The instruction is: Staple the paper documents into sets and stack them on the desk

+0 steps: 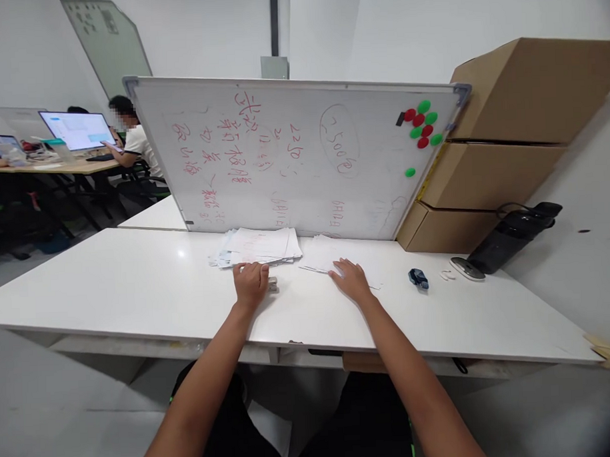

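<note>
My left hand rests on the white table, fingers curled, touching the near edge of a stack of printed papers. A small silver object, perhaps a stapler or clip, lies against its right side. Whether the hand grips it is unclear. My right hand lies flat with fingers stretched out on loose white sheets to the right of the stack.
A whiteboard with red writing and coloured magnets leans at the table's back. Stacked cardboard boxes stand at right, with a black device and a small blue object nearby. A person sits at monitors far left.
</note>
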Motion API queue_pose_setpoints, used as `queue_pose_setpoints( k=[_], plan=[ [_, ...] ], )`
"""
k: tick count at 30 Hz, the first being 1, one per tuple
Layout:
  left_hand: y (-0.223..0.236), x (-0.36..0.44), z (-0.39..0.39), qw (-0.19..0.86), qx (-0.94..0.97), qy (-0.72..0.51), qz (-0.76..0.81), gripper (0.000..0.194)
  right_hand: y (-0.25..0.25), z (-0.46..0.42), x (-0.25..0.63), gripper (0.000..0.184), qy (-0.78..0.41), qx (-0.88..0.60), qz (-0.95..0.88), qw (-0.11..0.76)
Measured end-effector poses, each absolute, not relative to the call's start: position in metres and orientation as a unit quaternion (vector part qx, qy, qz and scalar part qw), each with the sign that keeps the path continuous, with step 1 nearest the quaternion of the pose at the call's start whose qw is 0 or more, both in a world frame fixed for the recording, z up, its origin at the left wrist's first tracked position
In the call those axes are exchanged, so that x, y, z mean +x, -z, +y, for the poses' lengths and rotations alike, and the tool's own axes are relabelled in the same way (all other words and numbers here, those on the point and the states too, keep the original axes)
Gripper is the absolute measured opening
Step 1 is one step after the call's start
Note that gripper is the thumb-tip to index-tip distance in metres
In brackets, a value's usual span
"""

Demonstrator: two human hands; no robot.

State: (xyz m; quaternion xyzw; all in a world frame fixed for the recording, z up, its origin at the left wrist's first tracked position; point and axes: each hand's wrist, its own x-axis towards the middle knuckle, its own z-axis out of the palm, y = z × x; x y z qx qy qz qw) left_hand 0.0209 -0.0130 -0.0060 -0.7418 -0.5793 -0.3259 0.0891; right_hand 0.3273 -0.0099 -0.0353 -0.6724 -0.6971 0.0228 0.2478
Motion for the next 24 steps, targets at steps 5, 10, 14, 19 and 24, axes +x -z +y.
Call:
queue_pose_setpoints(
  k=[5,10,14,19,24],
  plan=[
    [0.015,0.019,-0.005,0.119,-0.729,0.409,-0.536,0.04,0.033,-0.011,0.326,0.043,-0.047,-0.687,-0.681,0.25],
    [0.021,0.018,0.0,0.153,-0.721,0.458,-0.498,0.041,0.03,-0.013,0.325,0.046,-0.03,-0.688,-0.684,0.241],
    [0.019,0.019,-0.001,0.145,-0.716,0.465,-0.5,0.043,0.028,-0.014,0.325,0.048,-0.027,-0.69,-0.683,0.237],
    [0.019,0.02,-0.002,0.147,-0.712,0.467,-0.503,0.041,0.024,-0.016,0.324,0.048,-0.044,-0.693,-0.671,0.261],
    [0.019,0.02,-0.001,0.152,-0.71,0.47,-0.503,0.041,0.022,-0.017,0.326,0.048,-0.081,-0.693,-0.655,0.289]
  ],
)
